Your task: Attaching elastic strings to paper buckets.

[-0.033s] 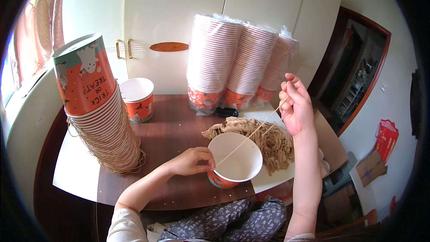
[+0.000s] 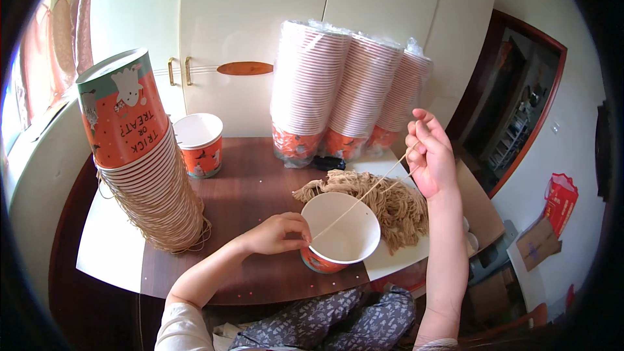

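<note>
Near the front edge of the table stands a paper bucket [image 2: 344,240], white inside and orange outside, with a small hole near its rim at the right. My left hand [image 2: 281,234] is closed at the bucket's left rim, fingertips pinching there. From that spot a thin tan string [image 2: 359,201] runs taut across the mouth, up to the right. My right hand [image 2: 430,159] is raised above the table with the string pinched in its fingers; a second strand hangs from it. Behind the bucket lies a bundle of tan strings [image 2: 383,205].
At left rises a tall stack of upturned buckets [image 2: 146,175] with strings hanging around it. A single bucket [image 2: 200,146] stands behind it. Plastic-wrapped bucket stacks [image 2: 338,84] stand at the back, beside a small black object [image 2: 330,163]. A cardboard box [image 2: 478,201] is at right.
</note>
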`<act>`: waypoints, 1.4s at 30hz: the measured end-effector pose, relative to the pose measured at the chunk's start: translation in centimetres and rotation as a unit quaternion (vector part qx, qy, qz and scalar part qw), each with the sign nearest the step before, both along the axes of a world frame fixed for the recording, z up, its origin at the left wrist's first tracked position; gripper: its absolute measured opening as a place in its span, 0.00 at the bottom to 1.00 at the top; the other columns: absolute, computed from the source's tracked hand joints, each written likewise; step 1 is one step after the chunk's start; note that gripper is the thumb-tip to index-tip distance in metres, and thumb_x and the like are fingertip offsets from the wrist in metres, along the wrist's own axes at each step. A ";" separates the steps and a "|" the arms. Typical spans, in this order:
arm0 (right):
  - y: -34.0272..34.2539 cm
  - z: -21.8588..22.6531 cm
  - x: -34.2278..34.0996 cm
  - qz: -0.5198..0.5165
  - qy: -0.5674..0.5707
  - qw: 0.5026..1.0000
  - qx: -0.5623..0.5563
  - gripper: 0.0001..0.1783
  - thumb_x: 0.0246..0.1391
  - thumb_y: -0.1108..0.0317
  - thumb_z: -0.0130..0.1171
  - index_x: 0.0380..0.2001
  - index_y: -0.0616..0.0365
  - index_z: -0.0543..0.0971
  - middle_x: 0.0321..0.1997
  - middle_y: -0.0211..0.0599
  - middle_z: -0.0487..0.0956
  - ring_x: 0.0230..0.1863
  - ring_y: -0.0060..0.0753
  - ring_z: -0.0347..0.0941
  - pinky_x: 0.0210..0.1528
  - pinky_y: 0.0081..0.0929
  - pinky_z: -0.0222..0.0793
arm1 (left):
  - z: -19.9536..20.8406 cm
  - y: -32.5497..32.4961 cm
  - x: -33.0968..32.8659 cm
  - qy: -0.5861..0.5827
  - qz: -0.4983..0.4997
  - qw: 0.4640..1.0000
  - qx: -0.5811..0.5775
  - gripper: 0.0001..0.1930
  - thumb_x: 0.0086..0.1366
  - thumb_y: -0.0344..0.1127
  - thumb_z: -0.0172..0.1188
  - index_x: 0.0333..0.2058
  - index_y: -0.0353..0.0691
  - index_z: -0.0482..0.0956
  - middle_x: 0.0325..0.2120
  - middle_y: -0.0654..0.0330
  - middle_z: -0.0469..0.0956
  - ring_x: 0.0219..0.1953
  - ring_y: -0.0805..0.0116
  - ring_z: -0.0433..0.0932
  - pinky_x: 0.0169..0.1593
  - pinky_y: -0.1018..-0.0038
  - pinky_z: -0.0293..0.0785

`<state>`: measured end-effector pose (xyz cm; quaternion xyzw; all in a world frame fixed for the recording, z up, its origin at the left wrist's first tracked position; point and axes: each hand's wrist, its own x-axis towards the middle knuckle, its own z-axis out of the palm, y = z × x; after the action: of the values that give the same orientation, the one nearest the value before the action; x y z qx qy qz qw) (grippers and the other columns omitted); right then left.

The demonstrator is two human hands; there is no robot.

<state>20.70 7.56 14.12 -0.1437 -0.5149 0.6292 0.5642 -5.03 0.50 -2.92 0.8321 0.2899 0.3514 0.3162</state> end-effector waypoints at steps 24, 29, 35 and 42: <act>-1.5 -8.9 13.0 -0.043 0.047 0.998 -0.026 0.09 0.56 0.76 0.47 0.41 0.59 0.71 0.42 0.36 0.76 0.46 0.27 0.73 0.44 0.21 0.72 | -2.6 9.3 -3.2 -0.114 0.161 0.969 -0.147 0.11 0.57 0.31 0.58 0.37 0.34 0.73 0.30 0.62 0.76 0.33 0.76 0.74 0.38 0.79 0.71; -0.8 -10.6 11.7 -0.116 0.100 0.985 -0.075 0.14 0.57 0.74 0.41 0.45 0.67 0.70 0.48 0.43 0.73 0.53 0.33 0.68 0.55 0.27 0.65 | -4.0 7.3 -2.6 -0.126 0.323 0.917 -0.199 0.13 0.60 0.40 0.54 0.32 0.33 0.75 0.25 0.63 0.75 0.29 0.77 0.73 0.30 0.79 0.69; -0.5 -12.6 9.9 -0.032 0.055 0.996 -0.057 0.21 0.51 0.77 0.39 0.49 0.75 0.66 0.56 0.49 0.66 0.59 0.36 0.61 0.61 0.32 0.57 | -4.1 1.6 -2.1 -0.206 0.364 0.894 -0.163 0.16 0.62 0.42 0.53 0.41 0.35 0.70 0.23 0.62 0.74 0.22 0.77 0.71 0.25 0.79 0.68; -2.3 -12.5 8.5 -0.009 -0.048 0.997 -0.065 0.20 0.55 0.78 0.43 0.52 0.71 0.65 0.55 0.45 0.68 0.58 0.32 0.63 0.62 0.31 0.55 | 0.9 -1.6 1.2 -0.108 0.339 0.894 -0.271 0.26 0.57 0.37 0.56 0.53 0.35 0.60 0.22 0.59 0.73 0.19 0.77 0.70 0.21 0.80 0.67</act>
<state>29.22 5.28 1.62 -0.2150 -0.4979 0.6484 0.5342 -3.83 -1.07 -2.02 0.5223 0.6027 0.4329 0.4201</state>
